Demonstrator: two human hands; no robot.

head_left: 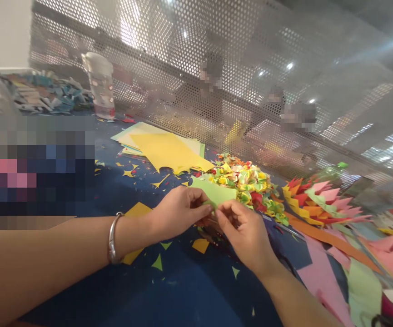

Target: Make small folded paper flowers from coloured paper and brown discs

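My left hand (186, 206), with a silver bangle at the wrist, is closed in a pinch. My right hand (242, 227) is pinched too, its fingertips close against the left ones. Between them shows light green paper (218, 190), which spreads out beyond the fingers; its near edge is hidden by them. Just past the hands lies a heap of small folded paper pieces (251, 179) in yellow, green, red and white. A yellow sheet (172, 150) with scalloped cut edges rests on a stack of pale sheets (124, 134).
Paper scraps (157, 262) litter the dark blue tabletop (169, 299). On the right are red, orange and pink folded paper points (329, 200), an orange strip (332, 236) and pink paper (325, 272). A lidded cup (100, 86) stands at the back left, before a perforated metal screen (169, 59).
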